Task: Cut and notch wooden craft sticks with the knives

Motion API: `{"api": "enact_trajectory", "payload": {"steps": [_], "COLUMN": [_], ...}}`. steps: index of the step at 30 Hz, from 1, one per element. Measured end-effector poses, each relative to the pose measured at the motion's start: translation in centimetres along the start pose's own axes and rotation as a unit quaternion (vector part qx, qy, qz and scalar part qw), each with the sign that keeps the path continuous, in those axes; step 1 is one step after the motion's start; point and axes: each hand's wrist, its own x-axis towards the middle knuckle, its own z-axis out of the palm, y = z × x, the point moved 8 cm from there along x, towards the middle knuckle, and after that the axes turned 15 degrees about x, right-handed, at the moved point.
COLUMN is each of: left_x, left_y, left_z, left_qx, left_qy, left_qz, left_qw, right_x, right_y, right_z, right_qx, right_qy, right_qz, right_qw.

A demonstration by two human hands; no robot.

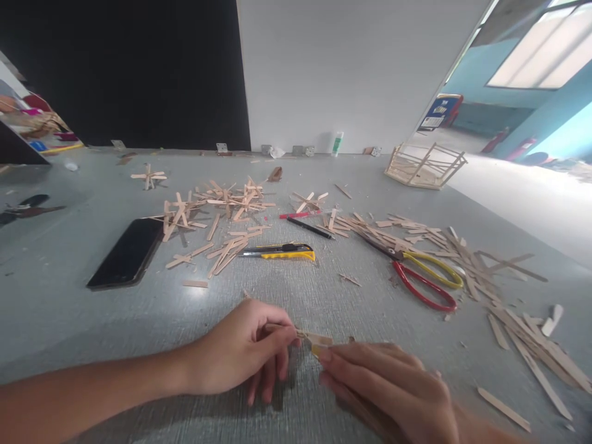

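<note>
Low on the grey table, my left hand (pixel 250 351) pinches one end of a short wooden stick piece (pixel 317 338). From the right, my right hand (pixel 388 388) grips the other end with its fingertips. The piece is held just above the table surface between both hands. Ahead of them lie a yellow utility knife (pixel 282 251) and scissors with a red and a yellow handle (pixel 423 277).
Piles of wooden craft sticks (pixel 226 206) spread across the middle and right (pixel 531 336) of the table. A black phone (pixel 127 254) lies at the left. A black pencil (pixel 309 228), a red pen (pixel 296 214), a glue bottle (pixel 337 143) and a stick-built frame (pixel 425 165) sit farther back.
</note>
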Motion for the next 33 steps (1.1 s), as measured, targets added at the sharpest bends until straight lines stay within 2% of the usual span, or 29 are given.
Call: {"api": "enact_trajectory", "payload": {"steps": [4,10,18,23,30,33], "left_x": [0.0,0.1,-0.1,-0.2,-0.4,-0.3], "left_y": [0.1,0.2,0.1,0.1,0.3,0.2], "left_z": [0.1,0.0,0.0,-0.1,-0.1,-0.1], "left_qx": [-0.005,-0.003,0.023,0.071,0.128,0.137], "left_qy": [-0.002,0.011,0.015,0.006,-0.010,-0.018], "left_qz": [0.011,0.010,0.007,-0.021,-0.031,-0.034], "left_qw": [1.000,1.000,1.000,0.997,0.991,0.990], "right_x": [0.2,1.1,1.1,0.2,-0.2,0.0], "right_y": [-0.4,-0.3,0.6,2.3,3.2,3.2], "right_z": [0.5,0.5,0.8,1.7,2.9,2.9], "right_qx": [-0.021,0.009,0.043,0.126,0.132,0.140], "right_qy": [-0.050,-0.095,-0.098,-0.092,-0.152,-0.167], "right_qz": [-0.023,0.024,0.049,0.107,0.153,0.149], "right_qw": [0.998,0.995,0.993,0.982,0.968,0.965]}}
